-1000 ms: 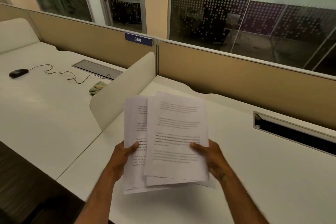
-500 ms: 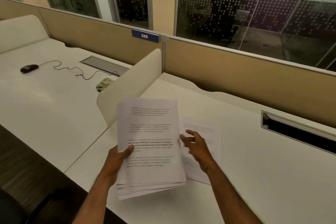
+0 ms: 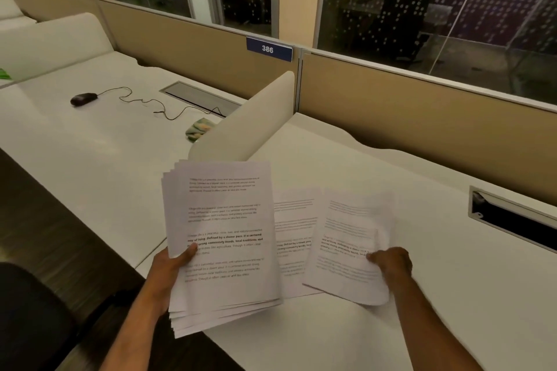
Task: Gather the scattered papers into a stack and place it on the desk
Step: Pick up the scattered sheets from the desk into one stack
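The left hand (image 3: 168,272) gripped the stack (image 3: 224,247) above the desk (image 3: 422,190) edge, thumb on top; the right hand (image 3: 391,262) pinched a loose sheet (image 3: 349,247), tilted off another sheet (image 3: 294,238) lying flat; gathering seemed underway; next, probably, add it to the stack.

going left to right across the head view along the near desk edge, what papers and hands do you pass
left hand → held paper stack → sheet lying flat on the desk → loose sheet → right hand
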A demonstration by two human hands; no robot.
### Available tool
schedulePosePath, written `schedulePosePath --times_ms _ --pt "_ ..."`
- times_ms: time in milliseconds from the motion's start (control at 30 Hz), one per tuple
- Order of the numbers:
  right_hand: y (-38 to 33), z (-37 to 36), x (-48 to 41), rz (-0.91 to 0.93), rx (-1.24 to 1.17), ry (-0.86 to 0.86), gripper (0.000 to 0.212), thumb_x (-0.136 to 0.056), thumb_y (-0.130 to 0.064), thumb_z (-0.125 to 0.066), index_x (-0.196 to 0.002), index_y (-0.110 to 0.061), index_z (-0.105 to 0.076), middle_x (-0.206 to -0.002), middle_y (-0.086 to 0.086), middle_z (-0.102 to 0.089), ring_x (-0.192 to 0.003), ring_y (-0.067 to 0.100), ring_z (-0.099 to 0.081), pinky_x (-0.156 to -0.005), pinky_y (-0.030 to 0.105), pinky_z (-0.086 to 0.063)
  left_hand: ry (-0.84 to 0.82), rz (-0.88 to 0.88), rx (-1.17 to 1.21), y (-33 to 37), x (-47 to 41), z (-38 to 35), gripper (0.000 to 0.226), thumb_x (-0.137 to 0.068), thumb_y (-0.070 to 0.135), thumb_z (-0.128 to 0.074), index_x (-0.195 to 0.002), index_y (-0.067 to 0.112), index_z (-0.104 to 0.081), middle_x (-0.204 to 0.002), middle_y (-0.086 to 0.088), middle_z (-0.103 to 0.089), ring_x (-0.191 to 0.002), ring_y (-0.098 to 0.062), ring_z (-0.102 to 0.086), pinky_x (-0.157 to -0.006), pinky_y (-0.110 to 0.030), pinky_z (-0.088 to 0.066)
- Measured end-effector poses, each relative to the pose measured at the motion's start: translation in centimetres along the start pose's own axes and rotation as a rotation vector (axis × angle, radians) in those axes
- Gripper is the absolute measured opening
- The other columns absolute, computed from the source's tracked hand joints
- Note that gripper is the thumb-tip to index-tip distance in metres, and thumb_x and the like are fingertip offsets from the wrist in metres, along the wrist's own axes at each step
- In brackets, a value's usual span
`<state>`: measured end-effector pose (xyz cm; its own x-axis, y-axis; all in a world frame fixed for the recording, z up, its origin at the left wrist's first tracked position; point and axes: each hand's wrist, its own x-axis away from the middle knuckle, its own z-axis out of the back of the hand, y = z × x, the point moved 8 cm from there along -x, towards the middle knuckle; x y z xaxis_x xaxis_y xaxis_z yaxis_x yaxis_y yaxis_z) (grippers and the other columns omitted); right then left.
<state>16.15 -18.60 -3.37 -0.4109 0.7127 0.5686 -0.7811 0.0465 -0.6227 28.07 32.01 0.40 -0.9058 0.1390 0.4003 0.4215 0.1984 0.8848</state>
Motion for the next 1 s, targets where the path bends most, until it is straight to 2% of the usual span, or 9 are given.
schedulePosePath --times_ms 100,233,367,467,533,667,767,867,1000 --pt "-2.9 -0.7 0.7 0.094 -0.268 -0.175 0.043 -0.075 0.0 -0.083 -0.112 0.009 -0.065 -0.115 0.026 -0.069 -0.106 0.042 -0.067 -0.096 0.052 -0.054 0.003 -0.001 0.016 0.4 0.2 0.3 0.043 -0.08 0.02 -0.075 -0.122 0.01 -0.068 -0.114 -0.022 -0.077 -0.099 -0.044 -0.075 -0.075 -0.055 -0.064" --pt "-5.9 -3.2 2.4 0.203 -0.242 -0.322 0.051 -0.072 -0.008 -0.087 -0.118 0.004 -0.068 -0.112 0.021 -0.073 -0.089 0.032 -0.071 -0.084 0.043 -0.059 0.009 -0.011 0.036 1.1 0.5 1.0 0.044 -0.08 0.019 -0.074 -0.122 0.009 -0.067 -0.113 -0.022 -0.077 -0.097 -0.042 -0.076 -0.07 -0.05 -0.065" --pt "-6.2 -6.4 3.7 0.298 0.14 -0.175 0.054 -0.071 -0.02 -0.089 -0.114 0.005 -0.067 -0.118 0.022 -0.07 -0.105 0.036 -0.067 -0.092 0.046 -0.056 0.045 -0.02 0.03 1.4 1.1 2.1 0.043 -0.08 0.019 -0.074 -0.121 0.009 -0.068 -0.114 -0.022 -0.077 -0.099 -0.042 -0.076 -0.073 -0.051 -0.065" --pt "-5.8 -8.0 5.7 0.344 0.54 0.021 0.072 -0.073 -0.043 -0.084 -0.125 -0.004 -0.051 -0.131 0.018 -0.048 -0.12 0.037 -0.05 -0.091 0.046 -0.054 0.054 -0.011 0.039 1.1 1.7 2.8 0.041 -0.079 0.018 -0.073 -0.119 0.009 -0.068 -0.112 -0.022 -0.077 -0.097 -0.041 -0.076 -0.072 -0.052 -0.065" --pt "-5.3 -9.1 6.6 0.378 0.593 0.053 0.082 -0.075 -0.046 -0.081 -0.135 -0.008 -0.041 -0.134 0.018 -0.041 -0.123 0.037 -0.044 -0.092 0.048 -0.053 0.062 -0.003 0.049 0.9 2.0 3.3 0.04 -0.079 0.017 -0.073 -0.118 0.01 -0.068 -0.112 -0.022 -0.077 -0.098 -0.043 -0.075 -0.073 -0.053 -0.065" --pt "-4.5 -10.2 5.8 0.259 0.446 -0.067 0.088 -0.077 -0.031 -0.084 -0.143 -0.005 -0.032 -0.14 0.022 -0.046 -0.127 0.041 -0.05 -0.101 0.05 -0.049 0.064 0.004 0.058 0.5 2.3 3.8 0.043 -0.079 0.017 -0.073 -0.12 0.01 -0.066 -0.113 -0.023 -0.077 -0.099 -0.044 -0.075 -0.073 -0.055 -0.064" --pt "-4.0 -10.0 5.0 0.155 0.388 -0.16 0.074 -0.074 -0.024 -0.086 -0.133 -0.002 -0.047 -0.133 0.019 -0.061 -0.118 0.037 -0.062 -0.098 0.045 -0.053 0.032 -0.004 0.053 0.2 2.1 3.3 0.046 -0.08 0.016 -0.073 -0.124 0.009 -0.064 -0.112 -0.023 -0.077 -0.096 -0.043 -0.076 -0.068 -0.051 -0.065" --pt "-3.5 -9.4 4.5 0.162 0.342 -0.186 0.054 -0.076 -0.021 -0.083 -0.121 0.0 -0.062 -0.12 0.016 -0.07 -0.104 0.033 -0.069 -0.083 0.033 -0.056 0.015 0.007 0.05 -0.2 1.7 3.0 0.045 -0.081 0.016 -0.074 -0.125 0.009 -0.065 -0.114 -0.024 -0.076 -0.097 -0.044 -0.076 -0.069 -0.051 -0.065" --pt "-4.7 -6.6 4.9 0.265 -0.068 -0.235 0.037 -0.077 -0.003 -0.079 -0.113 0.003 -0.07 -0.106 0.02 -0.074 -0.096 0.035 -0.071 -0.091 0.047 -0.058 -0.022 0.02 0.033 -0.3 1.1 2.2 0.057 -0.073 0.027 -0.088 -0.124 0.01 -0.067 -0.117 -0.024 -0.075 -0.102 -0.047 -0.074 -0.074 -0.056 -0.063"
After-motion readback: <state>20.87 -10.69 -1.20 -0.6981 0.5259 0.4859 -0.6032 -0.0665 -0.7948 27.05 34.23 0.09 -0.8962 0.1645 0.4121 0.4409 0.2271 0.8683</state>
